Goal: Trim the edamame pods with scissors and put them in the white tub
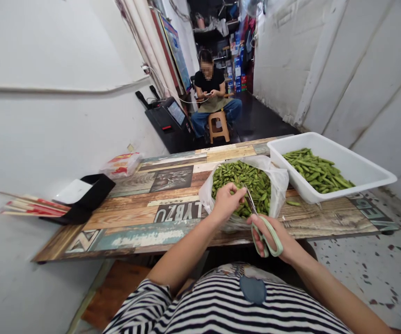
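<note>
Green pods (237,174) fill an open white plastic bag (280,178) near the middle of the table. Over the bag's front part, my left hand (227,200) is closed in a pinch; what it holds is too small to name. Just right of it, my right hand (273,239) grips scissors (275,241) with pale green handles, fingers through the loops. The blades point up and away, close to my left fingertips. More green pods (315,171) lie in a white tray (357,172) on the right.
A patterned wooden table (127,215) spans the view. On its left are a black holder (91,199) with wrapped chopsticks (36,206) and a plastic package (122,164). One loose pod (293,202) lies beside the bag. Beyond the table, a person (210,83) sits behind a stool (218,127).
</note>
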Tool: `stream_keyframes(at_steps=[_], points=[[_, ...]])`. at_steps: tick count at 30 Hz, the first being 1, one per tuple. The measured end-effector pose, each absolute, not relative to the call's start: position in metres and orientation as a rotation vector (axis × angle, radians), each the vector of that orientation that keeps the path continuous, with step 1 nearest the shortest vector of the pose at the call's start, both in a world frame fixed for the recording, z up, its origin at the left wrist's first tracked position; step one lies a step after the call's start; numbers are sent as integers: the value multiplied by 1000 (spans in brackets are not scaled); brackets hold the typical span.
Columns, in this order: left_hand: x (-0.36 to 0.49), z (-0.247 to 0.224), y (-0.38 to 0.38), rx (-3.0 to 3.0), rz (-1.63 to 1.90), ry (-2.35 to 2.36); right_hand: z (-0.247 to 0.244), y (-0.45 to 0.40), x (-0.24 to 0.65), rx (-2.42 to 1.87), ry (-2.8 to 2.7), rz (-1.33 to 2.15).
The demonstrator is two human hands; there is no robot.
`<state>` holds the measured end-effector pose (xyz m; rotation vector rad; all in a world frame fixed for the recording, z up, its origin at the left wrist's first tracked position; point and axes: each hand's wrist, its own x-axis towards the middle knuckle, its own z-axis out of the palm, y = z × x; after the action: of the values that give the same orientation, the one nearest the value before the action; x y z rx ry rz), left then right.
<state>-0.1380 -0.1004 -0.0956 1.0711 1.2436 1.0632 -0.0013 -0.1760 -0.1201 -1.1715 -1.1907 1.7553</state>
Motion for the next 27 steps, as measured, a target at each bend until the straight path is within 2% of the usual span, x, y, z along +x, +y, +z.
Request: stream_keyframes(at_steps=[5,9,15,19,21,25,27], points=[[-164,-84,-80,1095,1106,1220,-118,-179,6,-1147,-1043,1827],[-187,-80,-72,1263,972,1202,-116,-182,15,-1098,-965,1863],[-197,-82,-84,2338,290,1426,-116,-184,16,-1100,-1012,1855],[-198,-87,-83,2659,-53,1488,-119,-185,16,-1123,-1035,1866],[-199,-87,-78,2691,-17,1449,-120,-185,17,-1128,-1054,1873],[-196,-80,-73,2512,332,1314,-123,-184,18,-1145,-1237,1827],[-192,-76,-74,2421,397,1233,-124,-183,17,-1167,-1312,1790]])
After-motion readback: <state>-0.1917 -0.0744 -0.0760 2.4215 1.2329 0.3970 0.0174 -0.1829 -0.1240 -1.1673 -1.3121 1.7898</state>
